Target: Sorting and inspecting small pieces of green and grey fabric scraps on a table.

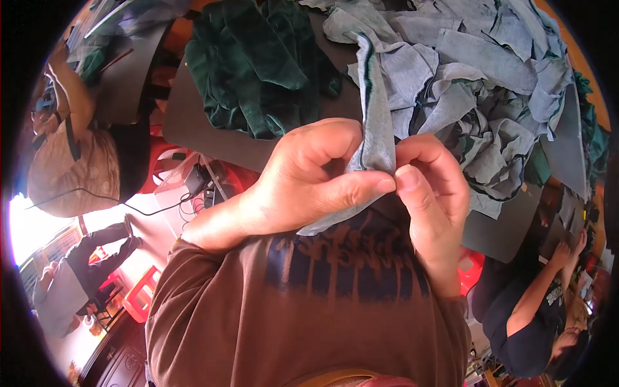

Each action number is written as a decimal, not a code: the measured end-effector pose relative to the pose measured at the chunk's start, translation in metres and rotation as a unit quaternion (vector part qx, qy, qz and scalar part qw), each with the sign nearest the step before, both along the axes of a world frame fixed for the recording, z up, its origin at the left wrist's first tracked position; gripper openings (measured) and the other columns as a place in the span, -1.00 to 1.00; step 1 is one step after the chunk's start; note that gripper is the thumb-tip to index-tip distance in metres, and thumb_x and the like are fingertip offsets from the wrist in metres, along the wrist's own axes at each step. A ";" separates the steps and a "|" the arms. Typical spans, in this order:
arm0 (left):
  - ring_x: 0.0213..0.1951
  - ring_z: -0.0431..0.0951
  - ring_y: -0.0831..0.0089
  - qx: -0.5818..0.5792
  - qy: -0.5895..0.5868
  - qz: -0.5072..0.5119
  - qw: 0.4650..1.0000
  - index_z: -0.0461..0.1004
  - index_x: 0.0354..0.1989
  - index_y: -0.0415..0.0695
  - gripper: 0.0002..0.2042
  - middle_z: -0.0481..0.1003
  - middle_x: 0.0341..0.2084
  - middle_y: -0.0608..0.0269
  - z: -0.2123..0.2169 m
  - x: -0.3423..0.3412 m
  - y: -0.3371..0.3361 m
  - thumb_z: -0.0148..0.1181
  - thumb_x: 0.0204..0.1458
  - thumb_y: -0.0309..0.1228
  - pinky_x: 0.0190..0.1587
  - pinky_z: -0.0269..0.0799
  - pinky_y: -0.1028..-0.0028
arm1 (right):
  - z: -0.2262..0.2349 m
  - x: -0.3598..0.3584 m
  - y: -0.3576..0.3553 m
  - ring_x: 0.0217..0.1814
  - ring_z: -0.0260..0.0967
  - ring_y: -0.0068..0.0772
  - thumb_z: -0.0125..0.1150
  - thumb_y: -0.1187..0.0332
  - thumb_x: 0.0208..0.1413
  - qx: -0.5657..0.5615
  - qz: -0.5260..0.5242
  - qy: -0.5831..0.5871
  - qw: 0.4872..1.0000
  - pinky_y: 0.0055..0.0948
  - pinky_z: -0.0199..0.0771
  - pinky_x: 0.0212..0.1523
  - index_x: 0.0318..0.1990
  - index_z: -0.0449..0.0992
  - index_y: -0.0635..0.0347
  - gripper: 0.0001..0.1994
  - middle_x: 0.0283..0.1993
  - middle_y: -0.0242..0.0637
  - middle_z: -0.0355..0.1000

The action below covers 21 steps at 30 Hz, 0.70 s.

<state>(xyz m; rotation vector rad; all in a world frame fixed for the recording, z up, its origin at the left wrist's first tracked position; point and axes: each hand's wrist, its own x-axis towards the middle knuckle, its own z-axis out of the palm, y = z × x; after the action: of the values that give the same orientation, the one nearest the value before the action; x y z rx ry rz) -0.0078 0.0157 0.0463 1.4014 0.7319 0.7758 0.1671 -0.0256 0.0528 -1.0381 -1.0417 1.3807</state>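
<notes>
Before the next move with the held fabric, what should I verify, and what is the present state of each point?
1. Left grip holds the long, narrow grey fabric piece with dark green edging: ok.
2. Right grip firm: cannot tell; its fingertips are at the piece's edge.
3. Piece lying flat: not ok; it is raised and bent.
4. Large heap of grey fabric pieces orderly: not ok; they overlap loosely.
5. Dark green plush fabric heap not held: ok.

Cloth strip (pixel 379 109) between left fingers (pixel 354 190) and right fingers (pixel 416 187), before the chest (pixel 335 322). Beyond, on the surface (pixel 187 122): cloth bundle (pixel 258 71) left, cloth heap (pixel 483 84) right. One person (pixel 77 161) upper left, second person (pixel 61 293) lower left, third person (pixel 516 329) lower right.
</notes>
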 end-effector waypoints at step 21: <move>-0.44 0.28 0.66 -0.200 -0.154 -0.019 0.967 0.36 -0.38 -0.23 -0.94 0.32 -0.51 0.41 -0.004 0.005 0.005 0.01 0.06 -0.50 -0.38 0.23 0.60 | 0.001 0.011 0.002 -0.48 0.21 -0.59 0.20 0.57 -0.06 0.179 -0.097 -0.255 0.945 -0.65 0.22 -0.47 -0.36 0.42 0.32 -0.90 -0.41 -0.30 0.32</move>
<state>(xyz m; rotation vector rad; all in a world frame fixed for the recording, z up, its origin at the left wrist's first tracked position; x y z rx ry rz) -0.0028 0.0206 0.0422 0.9025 0.5758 0.7454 0.1778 -0.0239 0.0539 -1.2112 -1.4589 0.7322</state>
